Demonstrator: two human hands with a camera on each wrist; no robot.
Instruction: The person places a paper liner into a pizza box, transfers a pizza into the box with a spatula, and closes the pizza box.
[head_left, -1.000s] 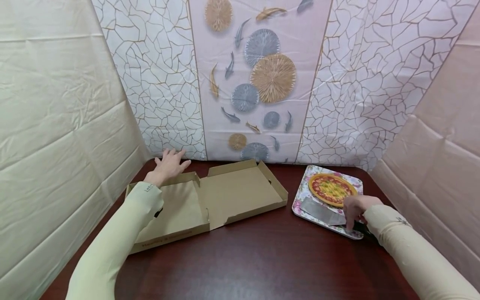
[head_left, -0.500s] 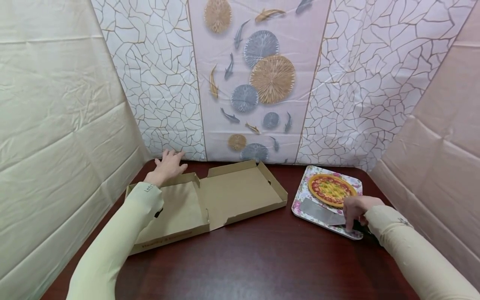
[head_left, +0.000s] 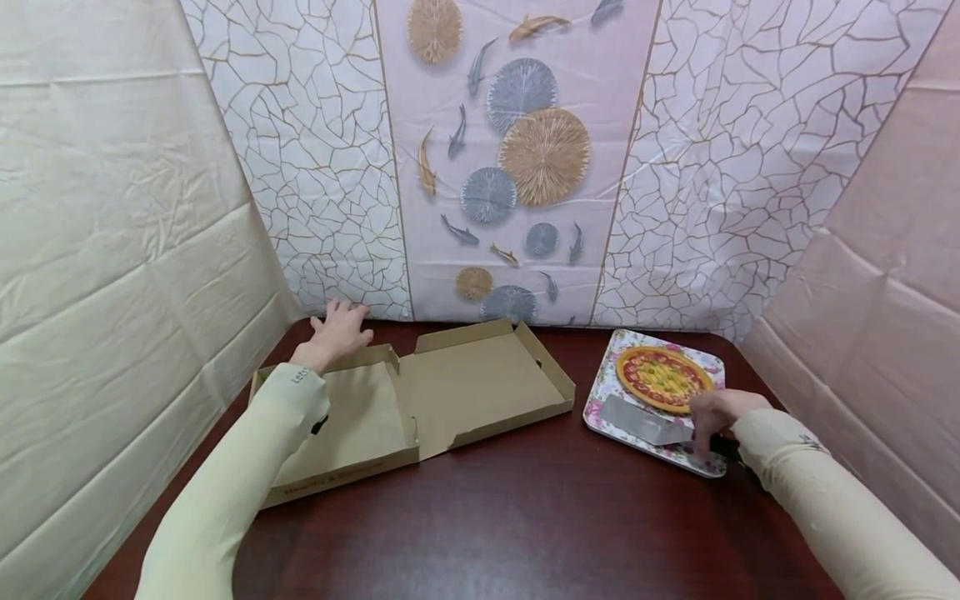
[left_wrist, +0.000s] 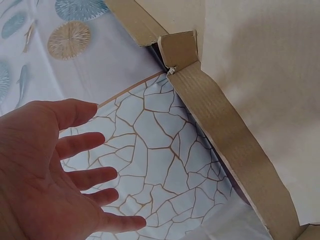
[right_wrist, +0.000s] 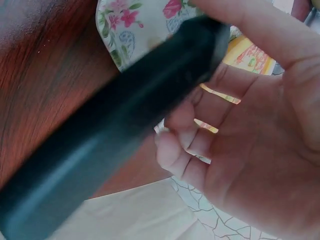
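My right hand (head_left: 716,417) pinches a spatula with a broad metal blade (head_left: 637,419) and a thick black handle (right_wrist: 110,120). Thumb and fingers hold it near the blade end, and the rest of the handle sticks out past the palm. The blade lies over the flowered tray (head_left: 604,385), alongside a round pizza (head_left: 663,377) with an orange rim. My left hand (head_left: 341,331) hovers over the far wall of the open cardboard box (head_left: 363,412). In the left wrist view its fingers spread loosely beside the box wall (left_wrist: 225,120), with nothing in them.
The box's lid (head_left: 480,379) is folded flat to the right, with low raised sides. A dark red table (head_left: 517,517) carries everything. Patterned cloth (head_left: 337,183) rises behind the table, and pale cloth walls (head_left: 135,250) stand at both sides.
My right hand has shifted very slightly to the right, and the handle's angle under it has changed a little. The left hand, box, tray and pizza look unmoved.
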